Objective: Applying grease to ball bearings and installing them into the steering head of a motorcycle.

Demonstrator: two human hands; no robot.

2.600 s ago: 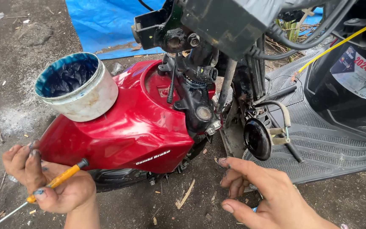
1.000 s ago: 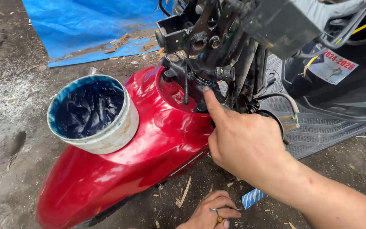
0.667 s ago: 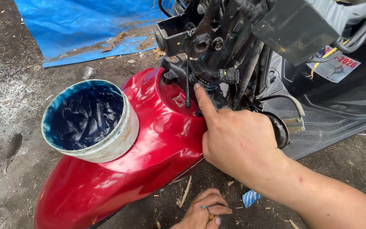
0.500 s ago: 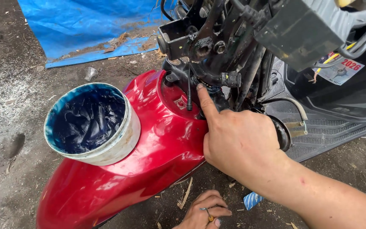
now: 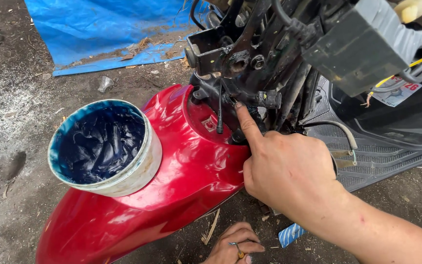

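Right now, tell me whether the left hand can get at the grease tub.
Probably yes: the left hand rests low on the ground, and the open tub of dark grease sits uncovered on the red fender above it.

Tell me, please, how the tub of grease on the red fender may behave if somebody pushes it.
The tub sits on the curved, glossy fender, so it would probably slide or tip easily. It looks nearly full of dark grease, so likely heavy for its size. It has no lid, so grease could smear out.

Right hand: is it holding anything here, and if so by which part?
Nothing is held. The right hand only points its index finger into the black frame above the red fender. The left hand is closed; contents unclear.
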